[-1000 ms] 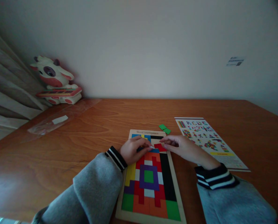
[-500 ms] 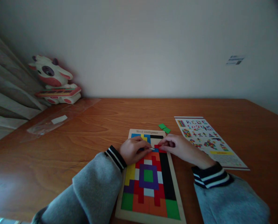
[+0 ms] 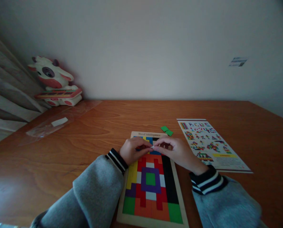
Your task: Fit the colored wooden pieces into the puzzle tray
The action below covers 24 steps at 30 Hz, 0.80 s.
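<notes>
A wooden puzzle board [image 3: 184, 209] lies on the table, covered with coloured flat blocks: orange, red, white, black, yellow, purple, blue and green. Over its upper part my left hand [image 3: 134, 150] and my right hand [image 3: 174, 150] meet fingertip to fingertip. Both pinch a small white piece [image 3: 152, 147], mostly hidden by the fingers. Two loose green pieces [image 3: 167, 130] rest on the table just beyond the board's top right corner. The hands cover part of the upper rows of blocks.
A printed pattern sheet [image 3: 223, 155] lies right of the board on the wooden table [image 3: 84, 136]. A clear plastic bag [image 3: 42, 128] with a white label is at the left, before a cow-shaped toy keyboard [image 3: 58, 95] by the curtain.
My right hand has moved left, away from the red piece near the board's right side, and its fingertips now meet my left hand at the white piece.
</notes>
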Tool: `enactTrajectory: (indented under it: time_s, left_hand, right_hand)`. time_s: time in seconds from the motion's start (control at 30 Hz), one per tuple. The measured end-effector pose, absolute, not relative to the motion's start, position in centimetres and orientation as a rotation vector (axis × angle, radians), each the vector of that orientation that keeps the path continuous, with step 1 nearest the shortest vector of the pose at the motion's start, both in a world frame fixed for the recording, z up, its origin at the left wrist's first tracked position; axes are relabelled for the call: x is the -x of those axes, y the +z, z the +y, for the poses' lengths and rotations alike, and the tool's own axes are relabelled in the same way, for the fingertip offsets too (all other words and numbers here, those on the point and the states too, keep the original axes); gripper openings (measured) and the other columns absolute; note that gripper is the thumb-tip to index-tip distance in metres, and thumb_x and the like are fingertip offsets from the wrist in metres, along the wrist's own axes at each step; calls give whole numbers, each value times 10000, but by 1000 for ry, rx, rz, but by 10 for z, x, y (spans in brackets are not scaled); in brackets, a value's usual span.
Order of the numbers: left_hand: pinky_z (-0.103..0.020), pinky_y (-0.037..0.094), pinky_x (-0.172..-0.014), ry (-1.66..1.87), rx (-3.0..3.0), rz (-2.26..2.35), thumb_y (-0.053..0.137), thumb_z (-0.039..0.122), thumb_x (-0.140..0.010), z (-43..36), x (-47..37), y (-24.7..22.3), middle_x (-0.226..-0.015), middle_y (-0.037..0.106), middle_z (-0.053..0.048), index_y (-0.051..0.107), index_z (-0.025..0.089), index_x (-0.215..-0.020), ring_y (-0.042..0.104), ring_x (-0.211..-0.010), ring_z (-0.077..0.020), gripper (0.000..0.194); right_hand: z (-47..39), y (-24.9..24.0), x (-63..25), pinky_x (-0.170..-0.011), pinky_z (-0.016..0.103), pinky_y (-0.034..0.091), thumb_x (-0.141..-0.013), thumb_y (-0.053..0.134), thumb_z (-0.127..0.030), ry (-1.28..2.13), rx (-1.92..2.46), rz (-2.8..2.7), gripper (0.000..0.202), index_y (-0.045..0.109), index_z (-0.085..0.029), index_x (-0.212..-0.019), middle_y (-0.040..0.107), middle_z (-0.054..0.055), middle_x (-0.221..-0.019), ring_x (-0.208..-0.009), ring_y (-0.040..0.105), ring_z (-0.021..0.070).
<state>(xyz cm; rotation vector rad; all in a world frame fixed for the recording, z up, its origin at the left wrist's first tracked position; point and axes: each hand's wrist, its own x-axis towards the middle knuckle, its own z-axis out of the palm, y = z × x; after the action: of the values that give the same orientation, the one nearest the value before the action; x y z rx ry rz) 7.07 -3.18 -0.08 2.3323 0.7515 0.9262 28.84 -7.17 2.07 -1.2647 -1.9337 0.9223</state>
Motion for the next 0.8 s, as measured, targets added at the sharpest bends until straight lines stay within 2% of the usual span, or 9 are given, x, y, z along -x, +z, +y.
enactTrajectory:
  time_s: [0.13,0.27,0.57,0.7,0.8]
  left_hand:
    - [-228,499,-655,931,-2305,801,669,302,-868,-33,-71,0,-820,712,-48,716,157,-930,621,-700,-120,164]
    - [-229,491,-654,898,-2307,823,663,289,-870,-33,-72,0,-805,695,-41,707,156,-917,615,-713,-124,148]
    - [-216,477,-622,868,-2312,826,664,295,-868,-34,-73,-1,-791,680,-39,713,157,-903,594,-687,-117,151]
    - [-220,479,-627,858,-2315,845,665,284,-865,-33,-72,-2,-790,679,-38,714,161,-897,593,-689,-118,136]
    - [-223,485,-642,845,-2320,839,661,281,-868,-33,-71,-2,-800,685,-39,714,163,-898,596,-699,-120,132]
  right_hand:
    - [-59,8,-314,-718,325,508,-906,553,-466,630,1404,-1689,297,710,-224,-977,734,50,-943,-807,655,191]
    - [-44,-16,-343,-776,415,518,-853,595,-517,215,1630,-1649,387,709,-180,-1005,702,122,-992,-840,652,252]
    - [-35,-34,-347,-824,423,508,-874,597,-410,154,1736,-1828,298,712,-197,-1048,648,102,-963,-870,622,253]
    - [-35,-33,-347,-826,416,512,-855,624,-406,145,1765,-1791,311,699,-155,-1022,643,115,-967,-863,618,253]
    - [-35,-33,-346,-839,428,507,-872,601,-416,76,1781,-1832,314,700,-173,-1044,639,113,-980,-898,612,266]
